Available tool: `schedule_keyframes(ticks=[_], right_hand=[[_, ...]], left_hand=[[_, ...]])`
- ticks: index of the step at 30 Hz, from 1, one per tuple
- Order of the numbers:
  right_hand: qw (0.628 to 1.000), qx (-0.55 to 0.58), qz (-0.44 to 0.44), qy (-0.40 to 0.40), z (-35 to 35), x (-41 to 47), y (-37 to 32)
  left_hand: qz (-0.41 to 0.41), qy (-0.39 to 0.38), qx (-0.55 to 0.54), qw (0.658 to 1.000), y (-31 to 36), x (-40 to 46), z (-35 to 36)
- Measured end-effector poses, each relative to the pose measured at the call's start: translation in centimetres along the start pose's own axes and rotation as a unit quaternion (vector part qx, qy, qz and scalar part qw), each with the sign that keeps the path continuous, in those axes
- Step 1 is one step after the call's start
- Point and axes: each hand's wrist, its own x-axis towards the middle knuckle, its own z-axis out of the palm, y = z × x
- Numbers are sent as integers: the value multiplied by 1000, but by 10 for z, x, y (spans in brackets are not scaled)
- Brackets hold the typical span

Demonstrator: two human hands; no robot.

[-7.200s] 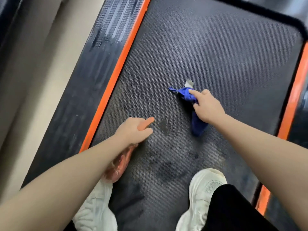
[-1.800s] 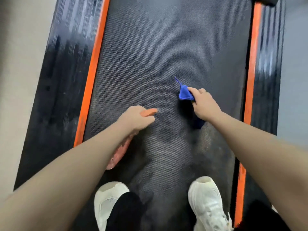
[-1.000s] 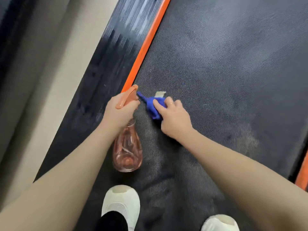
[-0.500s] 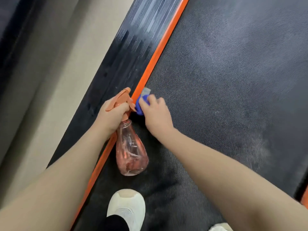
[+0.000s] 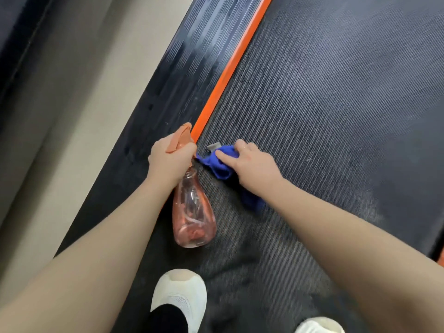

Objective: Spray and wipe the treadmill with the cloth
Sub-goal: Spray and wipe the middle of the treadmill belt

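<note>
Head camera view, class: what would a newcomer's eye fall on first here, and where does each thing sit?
The bright blue cloth stands out first, pressed under the right hand on the dark treadmill belt near its left edge. Just left of it, the left hand grips a pink see-through spray bottle with an orange trigger head. The orange strip runs diagonally up along the belt's left edge.

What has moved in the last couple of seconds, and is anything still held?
The right hand has carried the blue cloth from mid-belt leftward to beside the orange strip, then slightly back from it. The left hand and spray bottle shifted left too, now by that strip. Both hands keep their grip; white shoes stay on the belt.
</note>
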Motion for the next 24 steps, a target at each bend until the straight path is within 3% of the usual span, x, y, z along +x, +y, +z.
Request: schedule_keyframes(ticks=[2,6,8,12,14,18,20,24], right_hand=[[997,-14,68,30,-8,6,25],[968,16,239,72,-11,11,46],[971,31,224,75,1,-8,34],[997,28,65,35,27,-57,28],[995,19,91,42,22,-57,56],[943,63,303,118,4,-46,118],[945,47,305,109,2,-51,125],[978,77,182,71,23,-85,84]], left_hand=[[7,3,11,1000,3,-3,5],[39,-65,27,997,12,-17,19],[68,-98,71,990,17,-24,26],[111,-185,120,969,28,-35,38],[139,-224,127,956,28,-41,42],[146,-208,160,954,25,-45,39],[128,-196,142,962,21,-47,39],[119,-177,178,961,21,-53,52]])
